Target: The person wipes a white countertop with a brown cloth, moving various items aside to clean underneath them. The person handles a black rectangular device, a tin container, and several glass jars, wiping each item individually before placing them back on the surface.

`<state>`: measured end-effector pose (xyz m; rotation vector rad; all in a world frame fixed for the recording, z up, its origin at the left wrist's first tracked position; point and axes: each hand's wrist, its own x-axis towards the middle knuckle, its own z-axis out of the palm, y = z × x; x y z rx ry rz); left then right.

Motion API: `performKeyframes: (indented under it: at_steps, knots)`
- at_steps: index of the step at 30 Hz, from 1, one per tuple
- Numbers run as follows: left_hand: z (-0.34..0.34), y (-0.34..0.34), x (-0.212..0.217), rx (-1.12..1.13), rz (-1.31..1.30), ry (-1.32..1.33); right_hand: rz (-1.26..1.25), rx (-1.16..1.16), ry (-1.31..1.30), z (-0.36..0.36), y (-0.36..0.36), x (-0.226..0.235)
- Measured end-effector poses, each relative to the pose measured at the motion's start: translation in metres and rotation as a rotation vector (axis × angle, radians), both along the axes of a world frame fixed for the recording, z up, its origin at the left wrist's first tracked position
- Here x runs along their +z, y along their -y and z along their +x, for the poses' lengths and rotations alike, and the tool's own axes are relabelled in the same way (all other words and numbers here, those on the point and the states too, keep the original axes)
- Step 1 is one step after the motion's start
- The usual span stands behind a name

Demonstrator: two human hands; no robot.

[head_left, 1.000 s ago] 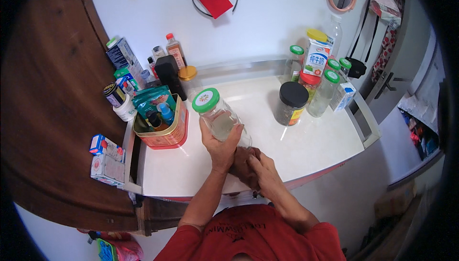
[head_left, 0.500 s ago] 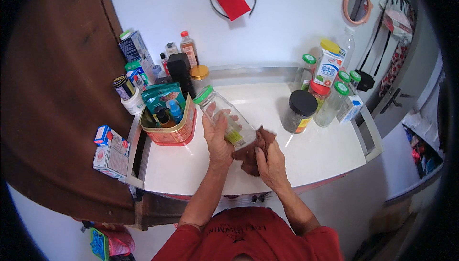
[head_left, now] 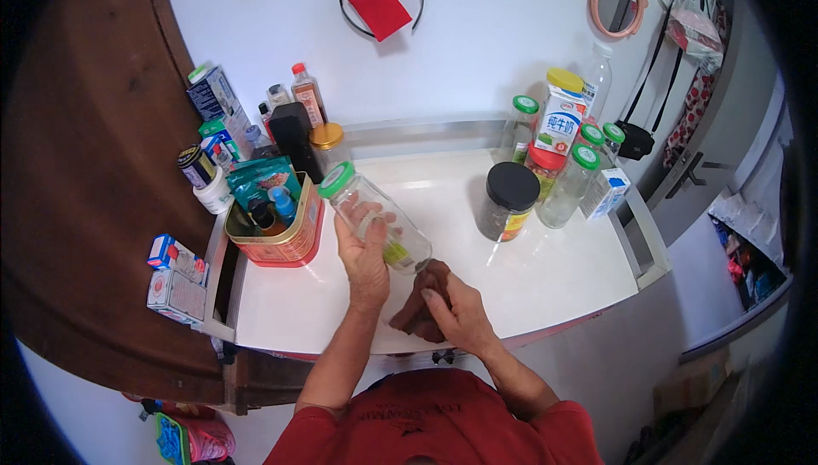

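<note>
My left hand [head_left: 365, 259] grips a clear glass jar [head_left: 379, 219] with a green lid, tilted so the lid points up and to the left. The jar's bottom rests against a brown cloth [head_left: 418, 301] bunched in my right hand [head_left: 453, 309]. Both hands hover over the front of the white table [head_left: 281, 316], just right of a red oval tin [head_left: 281, 239].
The red tin holds small bottles and a green packet. A black-lidded jar [head_left: 509, 201], several green-lidded jars [head_left: 571, 182] and a milk carton [head_left: 561, 120] stand at the right. Bottles and boxes [head_left: 213, 99] crowd the back left corner. Small boxes [head_left: 175, 273] lie on the left ledge.
The jar has tipped from upright to slanted, lid toward the left. My right hand with the cloth has come up against the jar's bottom.
</note>
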<state>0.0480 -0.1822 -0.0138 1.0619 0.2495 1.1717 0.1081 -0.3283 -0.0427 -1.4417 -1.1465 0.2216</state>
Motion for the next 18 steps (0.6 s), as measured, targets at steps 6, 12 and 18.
performKeyframes:
  at_steps: [6, 12, 18]
  knots:
    - [-0.001, -0.007, -0.002, 0.209, 0.118, -0.153, -0.219, -0.375, 0.4, 0.041, 0.039, 0.014]
    - [0.015, -0.018, -0.007, 0.257, 0.119, -0.238, -0.268, -0.492, 0.432, 0.067, 0.058, 0.008]
    - [0.05, -0.055, 0.008, 0.256, 0.233, -0.449, -0.236, -0.488, 0.534, 0.068, 0.055, -0.002]
